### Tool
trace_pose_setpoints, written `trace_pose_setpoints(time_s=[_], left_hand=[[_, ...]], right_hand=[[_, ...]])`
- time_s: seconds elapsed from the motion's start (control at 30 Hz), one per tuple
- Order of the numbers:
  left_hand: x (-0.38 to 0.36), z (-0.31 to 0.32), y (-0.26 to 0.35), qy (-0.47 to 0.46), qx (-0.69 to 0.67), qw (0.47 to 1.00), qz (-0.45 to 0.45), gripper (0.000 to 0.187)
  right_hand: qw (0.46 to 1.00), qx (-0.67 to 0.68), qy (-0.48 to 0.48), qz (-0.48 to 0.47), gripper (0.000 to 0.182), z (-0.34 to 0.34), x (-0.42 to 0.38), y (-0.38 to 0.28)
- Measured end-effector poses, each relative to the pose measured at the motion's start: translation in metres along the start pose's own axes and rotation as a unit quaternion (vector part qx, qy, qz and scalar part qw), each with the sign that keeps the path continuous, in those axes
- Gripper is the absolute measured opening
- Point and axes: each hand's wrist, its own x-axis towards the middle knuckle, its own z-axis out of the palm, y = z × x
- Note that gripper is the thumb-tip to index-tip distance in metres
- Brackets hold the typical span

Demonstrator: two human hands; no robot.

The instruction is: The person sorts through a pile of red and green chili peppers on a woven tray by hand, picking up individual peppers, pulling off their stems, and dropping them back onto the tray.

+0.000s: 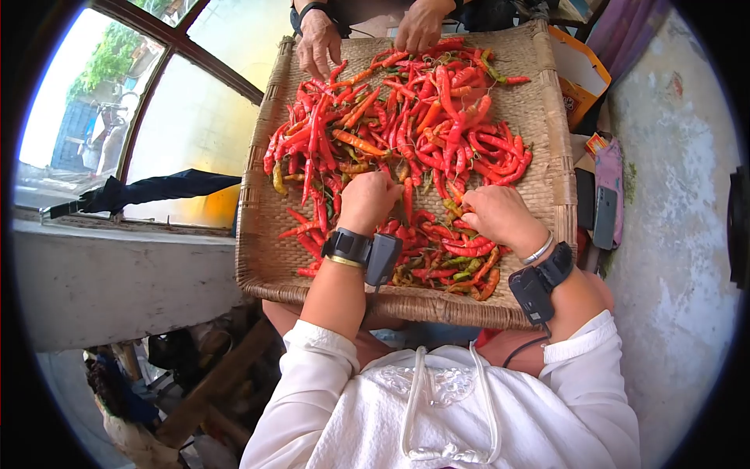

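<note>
A square woven basket tray (258, 211) spans the view in front of me, heaped with chili peppers (406, 117), mostly red with some orange and green. My left hand (369, 202) is over the near middle of the heap, its fingers curled down among the peppers; what they grip is hidden. To its right, my right hand (504, 217) has its fingertips pinched at a greenish-orange chili pepper (451, 207). Smaller and greener peppers (461, 273) lie in the near part of the tray. Dark devices are strapped to both my wrists.
Across the tray, another person's two hands (319, 43) reach over the far rim. A window with a folded dark umbrella (164, 187) on its sill is at left. An orange box (578, 74) and a phone (605, 217) are at right, beside a wall (672, 195).
</note>
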Motion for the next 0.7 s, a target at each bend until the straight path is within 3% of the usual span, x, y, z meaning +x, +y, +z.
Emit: trace_pose_setpoints(time_s=[0.03, 0.1, 0.23, 0.33, 0.4, 0.43, 0.47, 0.53, 0.6, 0.67, 0.7], left_hand=[[-0.001, 0.002, 0.003, -0.001, -0.003, 1.0, 0.002, 0.03], [-0.004, 0.005, 0.006, -0.059, 0.151, 0.987, -0.018, 0.034], [0.001, 0.018, -0.004, -0.045, 0.154, 0.987, 0.011, 0.037], [0.004, 0.008, -0.008, -0.101, 0.096, 0.989, 0.046, 0.034], [0.0, -0.01, -0.003, -0.223, -0.106, 0.968, 0.035, 0.031], [-0.004, -0.019, 0.002, -0.256, -0.178, 0.949, -0.045, 0.026], [-0.003, -0.021, -0.005, -0.264, -0.245, 0.932, -0.04, 0.025], [-0.003, -0.031, -0.008, -0.225, -0.33, 0.916, -0.043, 0.024], [0.002, -0.031, -0.015, -0.119, -0.513, 0.85, -0.007, 0.022], [0.005, -0.023, -0.014, 0.044, -0.58, 0.812, -0.048, 0.021], [0.008, -0.021, -0.015, 0.029, -0.514, 0.856, -0.046, 0.022]], right_hand=[[1.0, -0.004, 0.005, -0.004, 0.02, 0.001, 0.0, 0.001], [1.0, -0.006, 0.014, -0.012, 0.021, -0.001, -0.001, 0.0], [1.0, -0.017, -0.007, 0.016, 0.02, -0.009, -0.001, -0.005], [1.0, -0.022, 0.013, 0.005, 0.02, -0.009, -0.004, -0.005], [0.999, -0.03, 0.028, -0.009, 0.019, -0.011, -0.006, -0.006], [1.0, -0.025, 0.016, -0.007, 0.019, -0.013, -0.007, -0.006], [1.0, -0.025, 0.016, -0.007, 0.019, -0.013, -0.009, -0.006], [0.999, -0.029, 0.029, -0.025, 0.019, -0.013, -0.011, -0.005], [0.998, -0.032, 0.04, -0.026, 0.02, -0.014, -0.014, -0.004], [0.998, -0.033, 0.05, -0.024, 0.02, -0.015, -0.016, -0.003], [0.998, -0.037, 0.047, -0.015, 0.019, -0.015, -0.016, -0.001]])
